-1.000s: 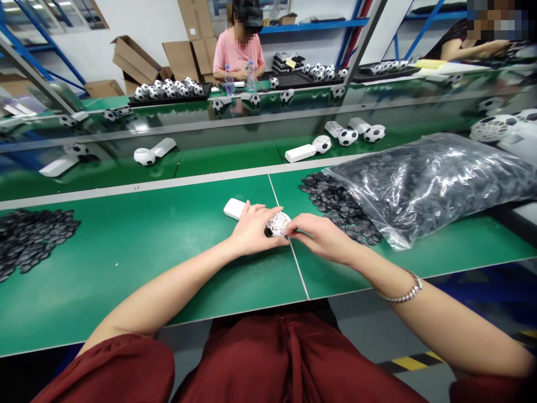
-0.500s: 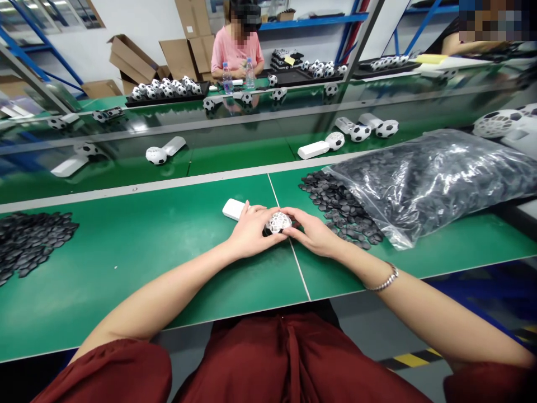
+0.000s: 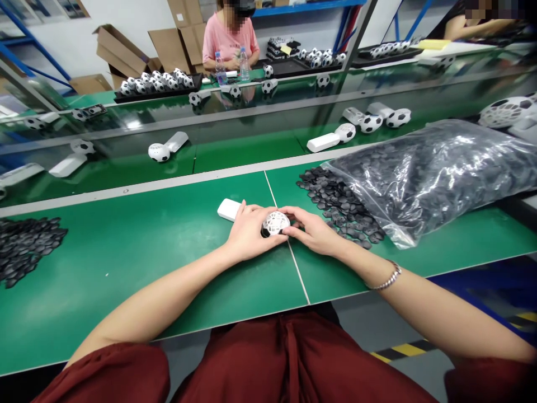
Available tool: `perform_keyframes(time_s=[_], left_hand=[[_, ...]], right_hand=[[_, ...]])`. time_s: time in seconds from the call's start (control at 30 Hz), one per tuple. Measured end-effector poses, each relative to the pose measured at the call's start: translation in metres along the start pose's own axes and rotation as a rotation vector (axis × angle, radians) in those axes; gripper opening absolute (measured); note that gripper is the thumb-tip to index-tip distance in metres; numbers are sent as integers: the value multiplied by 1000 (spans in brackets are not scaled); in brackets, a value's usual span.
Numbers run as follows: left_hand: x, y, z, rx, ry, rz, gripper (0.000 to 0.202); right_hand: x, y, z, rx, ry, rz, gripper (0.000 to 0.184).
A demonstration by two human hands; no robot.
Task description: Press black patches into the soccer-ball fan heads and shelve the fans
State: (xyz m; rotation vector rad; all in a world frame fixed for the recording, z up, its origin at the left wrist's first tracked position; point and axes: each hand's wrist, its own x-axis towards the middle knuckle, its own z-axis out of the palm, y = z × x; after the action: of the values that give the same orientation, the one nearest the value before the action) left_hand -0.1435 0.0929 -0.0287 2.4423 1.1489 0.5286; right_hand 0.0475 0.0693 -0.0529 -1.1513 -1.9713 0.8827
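White lattice ball-headed fan (image 3: 274, 223) on the green counter (image 3: 126, 252), gripped by left hand (image 3: 247, 230) over its neck, right hand (image 3: 312, 230) pinching the head from the opposite side, handle (image 3: 229, 209) pointing away-left, loose black pieces (image 3: 339, 204) just right of it.

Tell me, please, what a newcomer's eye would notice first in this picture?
First, the two hands at the middle of the green table: the left hand and the right hand hold a small white ball-shaped fan between them. To the right lies a big clear plastic bag with small dark pieces spilling from its mouth. Farther back, a person in a pink shirt sits behind a tray of black-and-white balls.
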Motion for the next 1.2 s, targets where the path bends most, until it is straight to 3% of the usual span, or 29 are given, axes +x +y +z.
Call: perform_keyframes(time_s=[0.17, 0.37, 0.47, 0.53, 0.67, 0.77, 0.93, 1.07, 1.2], left_hand=[[0, 3, 2, -8, 10, -18, 54], [2, 6, 5, 15, 61, -29, 47], [3, 1, 4, 1, 30, 13, 50], [2, -4, 3, -13, -9, 48, 55], [1, -11, 2, -13, -29, 82, 69], [4, -12, -4, -24, -76, 102, 67], [3, -9, -17, -73, -318, 143, 64], [-4, -2, -13, -132, -237, 48, 64], [-3, -2, -16, -222, -294, 132, 59]], right_hand=[[-1, 0, -1, 3, -19, 45, 38], [-2, 5, 9, 102, 49, 66, 37], [1, 3, 1, 190, 22, 56, 33], [-1, 5, -15, 73, 50, 61, 23], [-18, 21, -56, -580, 192, 130, 14], [-30, 30, -69, -893, 110, 86, 14], [-28, 27, -63, -1200, -72, -65, 22], [-20, 26, -61, -1243, -66, -83, 29], [-19, 20, -53, -941, 7, -19, 24]])
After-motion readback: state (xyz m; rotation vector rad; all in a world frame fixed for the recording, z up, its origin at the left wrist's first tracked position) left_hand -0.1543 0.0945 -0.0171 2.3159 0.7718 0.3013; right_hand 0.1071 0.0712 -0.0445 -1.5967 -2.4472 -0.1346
